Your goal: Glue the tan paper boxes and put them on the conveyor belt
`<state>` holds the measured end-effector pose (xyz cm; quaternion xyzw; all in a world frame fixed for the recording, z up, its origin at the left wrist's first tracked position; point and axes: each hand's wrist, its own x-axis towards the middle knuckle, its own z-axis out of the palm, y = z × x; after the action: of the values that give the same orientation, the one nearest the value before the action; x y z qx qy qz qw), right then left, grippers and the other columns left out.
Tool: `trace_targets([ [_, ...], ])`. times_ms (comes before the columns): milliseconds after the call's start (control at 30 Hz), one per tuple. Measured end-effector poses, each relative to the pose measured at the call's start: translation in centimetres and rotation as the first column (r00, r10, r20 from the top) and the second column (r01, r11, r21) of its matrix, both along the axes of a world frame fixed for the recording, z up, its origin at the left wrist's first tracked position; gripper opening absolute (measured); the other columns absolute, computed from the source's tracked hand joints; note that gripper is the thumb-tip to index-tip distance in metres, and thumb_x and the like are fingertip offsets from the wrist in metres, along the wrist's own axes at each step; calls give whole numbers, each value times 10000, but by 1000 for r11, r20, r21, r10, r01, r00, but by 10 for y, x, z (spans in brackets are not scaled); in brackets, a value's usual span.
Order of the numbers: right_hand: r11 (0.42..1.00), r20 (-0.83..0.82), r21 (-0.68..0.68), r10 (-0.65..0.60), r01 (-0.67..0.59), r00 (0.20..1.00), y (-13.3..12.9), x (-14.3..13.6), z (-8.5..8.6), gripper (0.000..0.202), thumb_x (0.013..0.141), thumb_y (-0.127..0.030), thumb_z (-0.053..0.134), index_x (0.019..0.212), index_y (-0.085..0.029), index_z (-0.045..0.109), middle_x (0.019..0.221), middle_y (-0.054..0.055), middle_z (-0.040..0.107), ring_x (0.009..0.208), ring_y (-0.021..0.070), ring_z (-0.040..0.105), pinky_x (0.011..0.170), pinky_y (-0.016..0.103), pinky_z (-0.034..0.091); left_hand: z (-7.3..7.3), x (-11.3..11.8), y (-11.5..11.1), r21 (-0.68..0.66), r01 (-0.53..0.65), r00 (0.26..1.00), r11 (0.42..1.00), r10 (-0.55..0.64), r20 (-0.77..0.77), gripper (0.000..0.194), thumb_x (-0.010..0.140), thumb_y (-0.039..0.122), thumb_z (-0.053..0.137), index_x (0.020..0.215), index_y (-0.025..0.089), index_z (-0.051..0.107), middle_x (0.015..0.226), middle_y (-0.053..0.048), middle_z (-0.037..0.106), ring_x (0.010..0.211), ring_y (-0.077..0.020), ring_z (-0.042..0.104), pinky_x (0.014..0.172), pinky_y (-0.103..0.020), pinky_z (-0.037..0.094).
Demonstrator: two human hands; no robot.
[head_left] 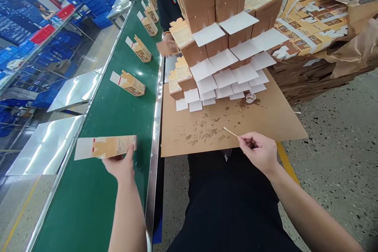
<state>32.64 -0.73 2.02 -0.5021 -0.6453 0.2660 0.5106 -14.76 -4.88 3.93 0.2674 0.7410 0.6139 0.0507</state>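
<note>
My left hand (120,165) grips a small cardboard box (113,146) from its near side, over the green conveyor belt (118,114). The box lies sideways with its white flap sticking out to the left. Whether it touches the belt I cannot tell. In my right hand (260,151) a cotton swab (230,131) is pinched between thumb and fingers, its tip pointing left above the brown cardboard sheet (265,126). Wet spots and smears mark that sheet. A small clear round dish (251,98) sits farther back on it, with a damp patch around it.
Boxes with white flaps (212,43) are stacked at the back of the sheet. Several similar boxes (133,83) stand along the belt. Beyond the stack, a person's hand (167,43) is at a blurred box. Flattened cartons (313,19) are piled at right; a metal rail (155,138) edges the belt.
</note>
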Motion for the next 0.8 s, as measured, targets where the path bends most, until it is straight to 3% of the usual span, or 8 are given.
trace_targets([
  [100,1000,27,22,7,-8,1000,7,0,1,192,1037,-322,760,854,-267,758,688,-10,744,543,148,681,540,268,610,-7,-36,-9,-147,-91,993,985,100,60,751,579,235,993,1186,211,552,1393,-175,716,1419,-410,708,1275,-662,526],
  [200,998,63,66,0,-4,998,12,0,5,184,1037,-311,755,858,-272,764,717,-5,766,561,152,693,577,277,636,-18,-39,-23,-272,-105,991,957,124,55,851,596,224,997,1302,220,522,1456,-160,653,1526,-387,618,1356,-635,425],
  [267,995,76,98,-7,0,997,14,2,8,159,1033,-280,757,875,-278,772,731,-13,773,569,146,695,592,269,637,-23,-28,-38,-255,-193,981,948,188,-45,914,650,245,969,1409,250,460,1516,-147,585,1577,-359,556,1377,-619,392],
  [333,995,84,104,-22,13,996,14,5,10,144,1032,-263,755,891,-283,780,739,-19,777,576,144,698,597,265,636,-26,-10,-52,-178,-273,952,945,239,-191,810,739,291,897,1404,269,434,1482,-128,561,1522,-338,582,1346,-622,435],
  [467,997,110,30,-78,75,991,12,10,13,167,1043,-322,731,892,-286,792,747,0,783,598,166,716,622,298,660,-13,32,-47,-11,-139,933,990,127,-337,533,805,333,805,1215,281,468,1305,-79,568,1280,-308,677,1235,-607,530],
  [533,995,120,0,-94,95,988,12,12,13,179,1039,-351,724,887,-287,794,743,8,783,597,177,718,615,317,668,3,48,-19,92,-51,940,994,79,-332,465,825,350,781,1165,284,471,1253,-63,570,1230,-300,683,1206,-583,549],
  [633,994,123,14,-107,106,987,13,14,15,182,1026,-360,719,878,-279,789,736,6,785,579,179,713,599,329,673,32,58,52,198,81,949,977,-15,-315,382,869,387,740,1153,275,510,1221,-60,597,1252,-294,679,1212,-534,545],
  [800,992,134,41,-120,116,984,14,16,19,181,1017,-371,730,869,-286,792,748,10,796,588,185,720,608,334,679,57,44,186,-43,347,935,937,-349,-68,347,977,435,744,1193,201,606,1268,-105,662,1348,-282,646,1263,-463,493],
])
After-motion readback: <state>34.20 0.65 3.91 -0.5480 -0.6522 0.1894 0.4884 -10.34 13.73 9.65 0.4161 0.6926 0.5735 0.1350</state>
